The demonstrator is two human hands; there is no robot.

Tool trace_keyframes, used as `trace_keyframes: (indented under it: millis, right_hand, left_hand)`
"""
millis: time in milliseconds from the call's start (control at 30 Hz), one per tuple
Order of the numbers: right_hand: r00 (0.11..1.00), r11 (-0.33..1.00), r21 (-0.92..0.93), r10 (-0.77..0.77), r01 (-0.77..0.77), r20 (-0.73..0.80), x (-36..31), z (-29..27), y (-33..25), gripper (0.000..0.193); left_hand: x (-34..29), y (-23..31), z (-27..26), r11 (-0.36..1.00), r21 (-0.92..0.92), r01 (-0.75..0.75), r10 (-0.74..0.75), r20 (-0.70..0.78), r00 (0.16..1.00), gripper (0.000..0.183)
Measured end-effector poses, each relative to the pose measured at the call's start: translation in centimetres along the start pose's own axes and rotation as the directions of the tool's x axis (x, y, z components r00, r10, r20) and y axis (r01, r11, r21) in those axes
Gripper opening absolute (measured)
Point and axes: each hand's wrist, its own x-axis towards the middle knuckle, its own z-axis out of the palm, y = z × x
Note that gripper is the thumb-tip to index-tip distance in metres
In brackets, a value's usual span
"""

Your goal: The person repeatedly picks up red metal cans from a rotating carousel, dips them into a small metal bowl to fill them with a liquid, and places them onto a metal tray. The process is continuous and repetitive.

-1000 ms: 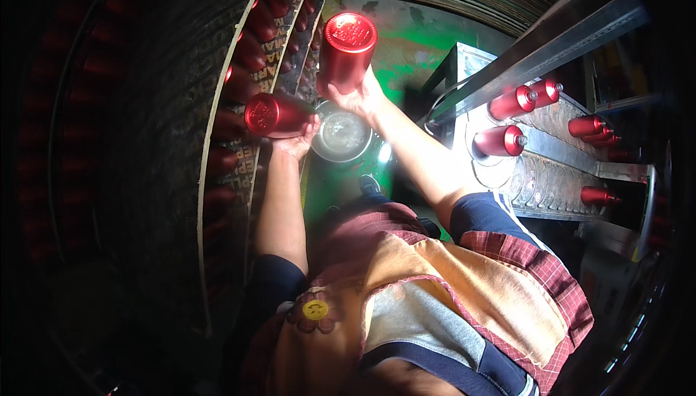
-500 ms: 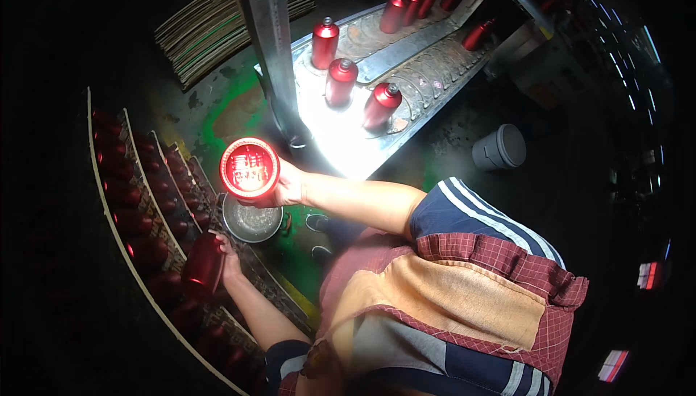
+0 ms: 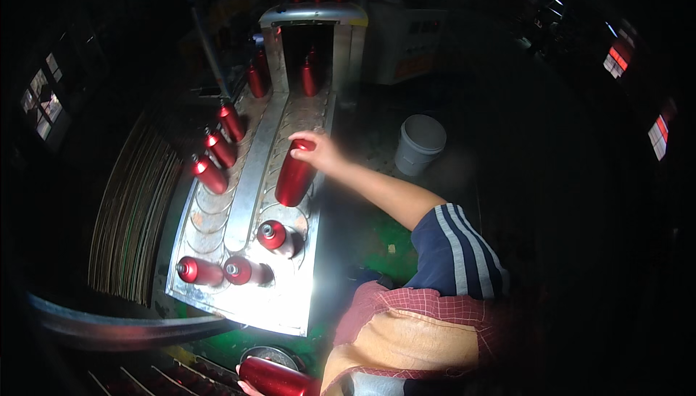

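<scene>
Right hand [image 3: 322, 153] has its fingers closed round the top of a red bottle [image 3: 294, 180], tilted over the conveyor [image 3: 206, 222]. Left hand [image 3: 249, 389] grips a second bottle [image 3: 277, 378] (hand mostly cropped). Risk: a low swing or loose hold could topple the standing bottle [image 3: 274, 236] nearby.

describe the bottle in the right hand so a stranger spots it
Find the metal conveyor left of centre. Over its right-hand lane, the right hand holds a red bottle. Unlike the standing bottles nearby, its upper end is gripped by that hand.
</scene>
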Motion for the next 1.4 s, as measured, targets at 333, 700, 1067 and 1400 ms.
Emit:
trace_keyframes:
  millis: [333,700,1067,1400]
  right_hand:
    - [0.989,0.924,-0.374,0.123,-0.082,0.086,14.8,2.7,15.5,0.041]
    - [0.994,1.000,-0.023,-0.008,0.006,-0.109,14.6,-9.6,16.1,0.036]
    - [0.980,0.969,0.155,0.179,-0.190,0.082,-7.6,-5.0,8.7,0.020]
    - [0.361,0.826,0.556,-0.491,-0.098,0.793,-16.1,23.5,-12.0,0.020]
  left_hand:
    - [29.0,-17.1,34.2,0.090,0.791,-0.606,0.330,0.550,0.767,0.038]
    - [42.3,-30.4,40.8,-0.204,0.894,-0.398,0.055,0.417,0.907,0.050]
    - [15.2,-16.1,23.4,0.586,0.810,0.020,0.088,-0.088,0.992,0.023]
    - [-13.5,2.1,18.2,0.671,0.612,-0.419,0.708,-0.359,0.608,0.016]
